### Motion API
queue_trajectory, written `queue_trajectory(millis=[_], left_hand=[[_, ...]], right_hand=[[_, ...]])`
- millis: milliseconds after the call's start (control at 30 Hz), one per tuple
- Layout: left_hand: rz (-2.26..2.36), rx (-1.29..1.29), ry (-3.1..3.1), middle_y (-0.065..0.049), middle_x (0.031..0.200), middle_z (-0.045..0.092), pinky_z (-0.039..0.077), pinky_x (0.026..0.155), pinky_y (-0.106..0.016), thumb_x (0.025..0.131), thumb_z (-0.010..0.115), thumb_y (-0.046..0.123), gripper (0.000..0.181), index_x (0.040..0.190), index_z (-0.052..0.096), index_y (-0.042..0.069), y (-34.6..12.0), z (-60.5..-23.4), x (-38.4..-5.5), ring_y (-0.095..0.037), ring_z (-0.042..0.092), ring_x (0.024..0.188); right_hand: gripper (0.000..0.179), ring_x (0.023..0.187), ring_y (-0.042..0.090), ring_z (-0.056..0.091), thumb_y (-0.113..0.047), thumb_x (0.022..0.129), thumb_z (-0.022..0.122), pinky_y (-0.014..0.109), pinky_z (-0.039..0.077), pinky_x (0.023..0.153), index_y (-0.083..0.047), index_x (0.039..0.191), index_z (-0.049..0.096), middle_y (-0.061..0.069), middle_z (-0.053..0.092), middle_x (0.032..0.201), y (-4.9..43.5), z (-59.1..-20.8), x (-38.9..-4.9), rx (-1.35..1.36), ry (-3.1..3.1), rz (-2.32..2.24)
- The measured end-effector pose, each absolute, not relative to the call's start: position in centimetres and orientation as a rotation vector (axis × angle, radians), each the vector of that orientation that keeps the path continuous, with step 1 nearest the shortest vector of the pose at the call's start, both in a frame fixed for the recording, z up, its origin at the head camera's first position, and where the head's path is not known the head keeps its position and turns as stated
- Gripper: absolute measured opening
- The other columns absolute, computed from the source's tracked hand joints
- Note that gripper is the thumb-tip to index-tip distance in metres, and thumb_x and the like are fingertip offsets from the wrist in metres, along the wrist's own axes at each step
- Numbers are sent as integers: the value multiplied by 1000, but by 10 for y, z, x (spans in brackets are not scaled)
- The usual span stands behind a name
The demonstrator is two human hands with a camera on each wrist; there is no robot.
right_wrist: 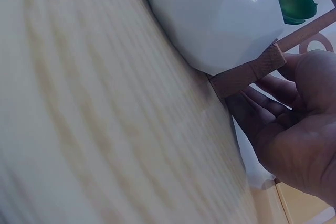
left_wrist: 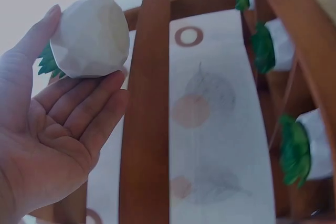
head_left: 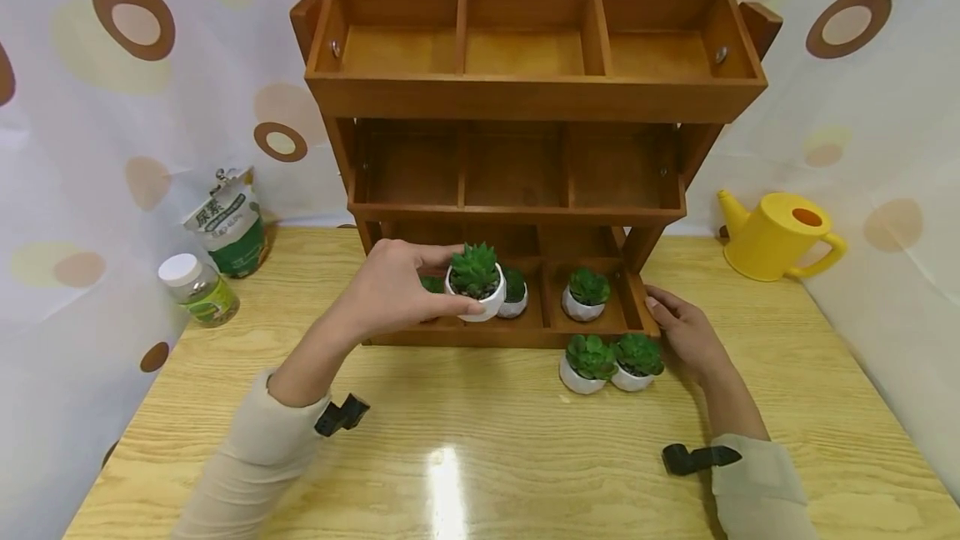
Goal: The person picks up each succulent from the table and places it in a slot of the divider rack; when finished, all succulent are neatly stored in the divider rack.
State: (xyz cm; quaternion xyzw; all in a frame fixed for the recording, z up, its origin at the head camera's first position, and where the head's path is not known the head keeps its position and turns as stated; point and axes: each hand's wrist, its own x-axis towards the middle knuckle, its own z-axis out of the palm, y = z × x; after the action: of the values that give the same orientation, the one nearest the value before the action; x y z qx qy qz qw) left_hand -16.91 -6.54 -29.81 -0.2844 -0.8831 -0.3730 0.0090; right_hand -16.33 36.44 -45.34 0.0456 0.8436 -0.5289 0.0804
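In the head view my left hand (head_left: 390, 290) pinches a potted succulent (head_left: 476, 282) by its white faceted pot, thumb on one side and fingers on the other, in front of the wooden shelf's (head_left: 457, 338) bottom tier. The left wrist view shows that pot's underside (left_wrist: 92, 38) above my palm. My right hand (head_left: 690, 338) grips the right end of the bottom tier, with the thumb at the board edge (right_wrist: 247, 77) and fingers behind it. Inside that tier stand a middle succulent (head_left: 513, 294), a right one (head_left: 586, 294) and a partly hidden left one (head_left: 431, 284).
Two potted succulents, one left (head_left: 587, 363) and one right (head_left: 637, 361), stand on the table before the shelf. A yellow watering can (head_left: 776, 236) is at the right; a clipped green-and-white bag (head_left: 232, 227) and a white-capped jar (head_left: 198, 290) are at the left.
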Motion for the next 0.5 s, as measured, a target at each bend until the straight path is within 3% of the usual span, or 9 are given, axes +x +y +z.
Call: queue_trajectory(millis=[100,133,267,333,500], left_hand=[[-1154,-840,-2759,-4,80,78,36,53,-26,74,90,43,70,133,69,13,-74,-289,-174,-11,46,56],[-1147,-821,-2752,-6,83,78,36,54,-26,74,90,42,69,134,68,13,-77,-286,-176,-11,45,57],[-1144,-741,-2738,-11,105,79,42,61,-29,77,88,41,69,137,66,13,-90,-273,-186,-15,64,75],[-1135,-699,-2720,-9,123,74,46,67,-31,78,87,40,69,137,65,12,-96,-267,-192,-17,69,94],[-1124,-578,-2712,-11,118,76,51,72,-30,80,86,42,72,140,62,11,-111,-256,-205,-21,72,95]], right_hand=[[67,130,16,53,-47,109,35,7,45,89,-7,162,24,25,42,156,365,-453,-163,136,2510,-1593],[67,127,12,55,-47,109,35,7,46,89,-7,162,24,25,42,156,365,-453,-163,135,2504,-1600],[66,116,-4,53,-45,110,35,7,46,88,-6,162,23,26,40,157,366,-452,-164,130,2473,-1634],[66,122,3,55,-45,110,35,7,46,89,-6,162,23,26,40,158,366,-452,-164,133,2473,-1630],[66,138,29,48,-47,110,34,7,44,89,-9,162,23,24,42,157,365,-454,-165,154,2501,-1579]])
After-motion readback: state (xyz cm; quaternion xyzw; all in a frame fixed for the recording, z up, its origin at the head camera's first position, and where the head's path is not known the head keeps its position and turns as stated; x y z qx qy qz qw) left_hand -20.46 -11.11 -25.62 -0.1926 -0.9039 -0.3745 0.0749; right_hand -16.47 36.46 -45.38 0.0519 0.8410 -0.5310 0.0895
